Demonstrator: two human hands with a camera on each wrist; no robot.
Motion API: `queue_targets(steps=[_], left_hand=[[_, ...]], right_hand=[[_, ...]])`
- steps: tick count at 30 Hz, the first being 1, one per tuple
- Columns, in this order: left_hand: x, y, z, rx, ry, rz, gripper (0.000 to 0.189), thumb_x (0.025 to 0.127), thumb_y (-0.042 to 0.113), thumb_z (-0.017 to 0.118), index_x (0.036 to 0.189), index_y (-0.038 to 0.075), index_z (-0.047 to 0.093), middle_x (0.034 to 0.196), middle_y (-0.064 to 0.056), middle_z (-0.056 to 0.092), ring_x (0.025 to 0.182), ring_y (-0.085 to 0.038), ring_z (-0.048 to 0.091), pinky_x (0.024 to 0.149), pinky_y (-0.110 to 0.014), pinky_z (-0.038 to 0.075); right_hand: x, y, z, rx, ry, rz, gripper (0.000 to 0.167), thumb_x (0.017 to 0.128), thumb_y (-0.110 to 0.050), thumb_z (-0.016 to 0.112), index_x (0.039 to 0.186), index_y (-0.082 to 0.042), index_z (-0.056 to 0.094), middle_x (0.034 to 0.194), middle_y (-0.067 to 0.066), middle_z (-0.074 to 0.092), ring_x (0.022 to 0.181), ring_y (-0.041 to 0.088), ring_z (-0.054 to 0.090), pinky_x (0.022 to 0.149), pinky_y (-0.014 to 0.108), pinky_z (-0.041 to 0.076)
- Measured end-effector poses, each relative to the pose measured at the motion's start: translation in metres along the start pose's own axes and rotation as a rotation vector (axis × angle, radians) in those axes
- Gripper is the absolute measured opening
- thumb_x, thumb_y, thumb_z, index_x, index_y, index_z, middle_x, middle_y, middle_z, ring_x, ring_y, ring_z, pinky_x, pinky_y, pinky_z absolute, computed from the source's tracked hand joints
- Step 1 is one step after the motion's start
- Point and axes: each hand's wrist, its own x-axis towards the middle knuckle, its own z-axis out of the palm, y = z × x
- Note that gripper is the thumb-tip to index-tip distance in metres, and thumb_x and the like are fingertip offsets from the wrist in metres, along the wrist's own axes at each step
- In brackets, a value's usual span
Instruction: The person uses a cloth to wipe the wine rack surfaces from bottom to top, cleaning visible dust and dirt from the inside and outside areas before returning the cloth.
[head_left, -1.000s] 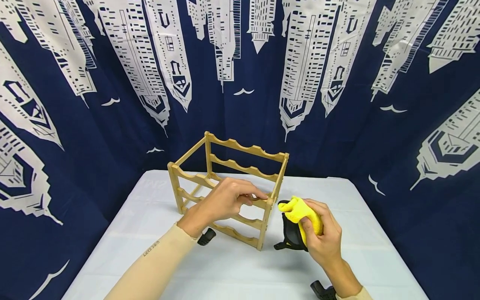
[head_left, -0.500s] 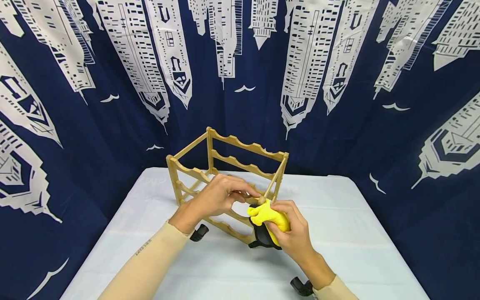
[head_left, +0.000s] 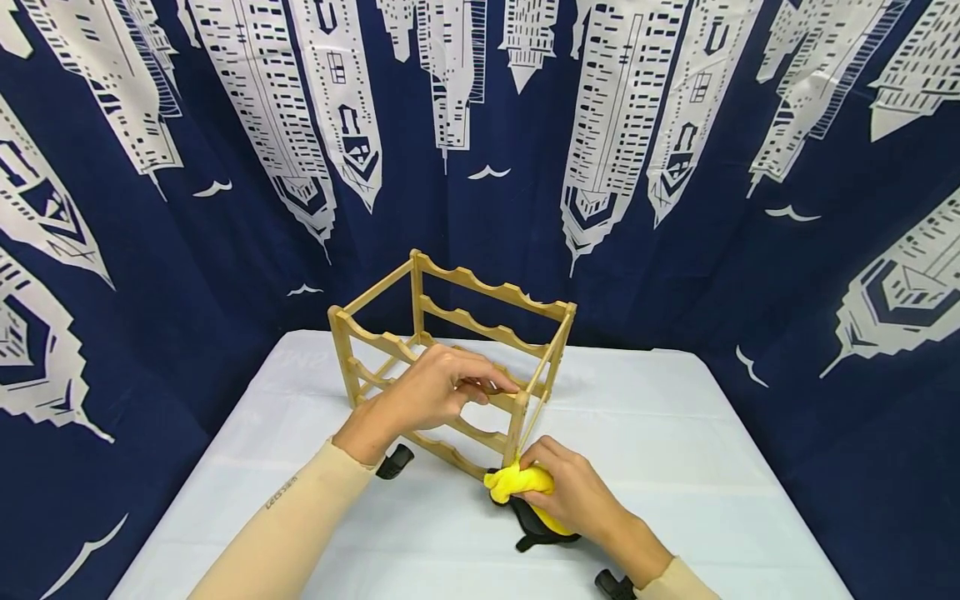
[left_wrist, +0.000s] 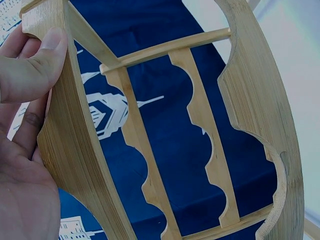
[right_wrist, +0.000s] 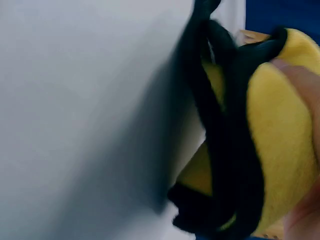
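A light wooden wine rack (head_left: 516, 429) with scalloped rails stands on the table. My left hand (head_left: 438, 387) grips its upper front rail near the right corner; in the left wrist view the thumb lies along the near face of that rail (left_wrist: 75, 135), with the fingers behind it. My right hand (head_left: 581, 496) holds a bunched yellow cloth (head_left: 517, 481) against the foot of the front right post. Black material (head_left: 536, 527) hangs below the cloth, and in the right wrist view black edging (right_wrist: 235, 135) runs along the yellow fabric. The post's foot is hidden behind the cloth.
The white-covered table (head_left: 675, 467) extends around the rack. A dark blue curtain (head_left: 480, 225) with white building prints closes off the back and sides. Black wrist devices sit at my left wrist (head_left: 395, 461) and right wrist (head_left: 615, 585).
My right hand has brought the yellow cloth leftward to the rack's front right corner, then down the post to its foot. My left hand stays on the upper rail.
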Motion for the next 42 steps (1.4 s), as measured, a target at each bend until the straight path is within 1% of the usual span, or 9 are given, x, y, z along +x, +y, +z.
queue_targets(steps=[3, 6, 12, 18, 21, 26, 29, 34, 42], left_hand=[[0.001, 0.001, 0.001, -0.013, -0.011, -0.007, 0.054, 0.098, -0.025, 0.071, 0.124, 0.017, 0.089, 0.125, 0.003, 0.09, 0.103, -0.009, 0.084, 0.088, -0.02, 0.07], [0.002, 0.001, 0.001, -0.016, -0.012, -0.006, 0.054, 0.098, -0.026, 0.07, 0.124, 0.017, 0.09, 0.125, 0.003, 0.09, 0.104, -0.009, 0.084, 0.088, -0.02, 0.07], [0.0, 0.002, -0.001, 0.014, -0.005, 0.016, 0.046, 0.1, -0.019, 0.076, 0.125, 0.018, 0.089, 0.124, 0.003, 0.09, 0.105, -0.009, 0.084, 0.088, -0.02, 0.07], [-0.004, 0.009, 0.001, 0.076, -0.01, 0.018, 0.023, 0.109, 0.011, 0.083, 0.131, 0.018, 0.086, 0.128, 0.005, 0.088, 0.115, -0.01, 0.082, 0.099, -0.029, 0.069], [-0.005, 0.016, 0.009, 0.157, 0.001, -0.008, 0.028, 0.108, 0.026, 0.087, 0.135, 0.018, 0.085, 0.129, 0.006, 0.087, 0.117, -0.011, 0.082, 0.105, -0.036, 0.069], [-0.003, 0.029, 0.027, 0.43, 0.063, -0.072, 0.045, 0.102, 0.051, 0.091, 0.135, 0.021, 0.086, 0.129, 0.008, 0.089, 0.119, -0.013, 0.083, 0.116, -0.048, 0.061], [0.0, 0.035, 0.037, 0.51, 0.126, -0.091, 0.045, 0.099, 0.054, 0.093, 0.128, 0.02, 0.088, 0.124, 0.007, 0.09, 0.116, -0.016, 0.084, 0.115, -0.051, 0.06], [0.002, 0.04, 0.048, 0.521, 0.212, -0.067, 0.032, 0.097, 0.037, 0.096, 0.12, 0.015, 0.089, 0.113, 0.002, 0.091, 0.108, -0.017, 0.086, 0.106, -0.048, 0.064], [-0.008, 0.04, 0.044, 0.44, 0.232, -0.017, 0.031, 0.095, 0.028, 0.094, 0.122, 0.011, 0.089, 0.115, -0.001, 0.09, 0.109, -0.021, 0.086, 0.101, -0.047, 0.067]], right_hand=[[-0.002, -0.004, 0.002, -0.079, -0.102, 0.079, 0.043, 0.082, -0.012, 0.108, 0.108, -0.02, 0.075, 0.11, -0.008, 0.073, 0.094, 0.002, 0.069, 0.082, 0.027, 0.068], [0.0, -0.005, 0.004, -0.116, -0.165, 0.13, 0.04, 0.081, -0.012, 0.109, 0.105, -0.019, 0.078, 0.106, -0.009, 0.073, 0.09, 0.002, 0.068, 0.079, 0.027, 0.067], [0.003, -0.007, 0.008, -0.144, -0.216, 0.182, 0.039, 0.08, -0.01, 0.109, 0.104, -0.019, 0.079, 0.101, -0.01, 0.073, 0.085, 0.0, 0.064, 0.075, 0.027, 0.063], [-0.001, -0.006, 0.009, -0.12, -0.212, 0.162, 0.037, 0.085, -0.015, 0.107, 0.108, -0.02, 0.079, 0.104, -0.01, 0.073, 0.089, -0.002, 0.066, 0.079, 0.025, 0.065], [-0.006, -0.005, 0.003, -0.062, -0.208, 0.149, 0.035, 0.088, -0.018, 0.106, 0.109, -0.021, 0.078, 0.106, -0.011, 0.074, 0.092, -0.003, 0.066, 0.082, 0.025, 0.066], [-0.01, 0.0, -0.014, 0.06, -0.164, 0.095, 0.034, 0.092, -0.026, 0.103, 0.111, -0.023, 0.076, 0.111, -0.012, 0.079, 0.097, -0.003, 0.068, 0.084, 0.025, 0.066], [-0.011, 0.005, -0.025, 0.084, -0.107, 0.056, 0.036, 0.091, -0.024, 0.104, 0.113, -0.025, 0.076, 0.111, -0.013, 0.079, 0.096, -0.003, 0.067, 0.082, 0.024, 0.066], [-0.012, 0.009, -0.043, 0.063, 0.009, 0.006, 0.047, 0.083, -0.009, 0.107, 0.115, -0.023, 0.076, 0.112, -0.012, 0.079, 0.094, -0.002, 0.068, 0.08, 0.023, 0.066], [-0.014, 0.013, -0.069, 0.026, 0.179, -0.044, 0.057, 0.074, 0.002, 0.109, 0.117, -0.019, 0.078, 0.111, -0.005, 0.081, 0.093, 0.008, 0.074, 0.089, 0.008, 0.059]])
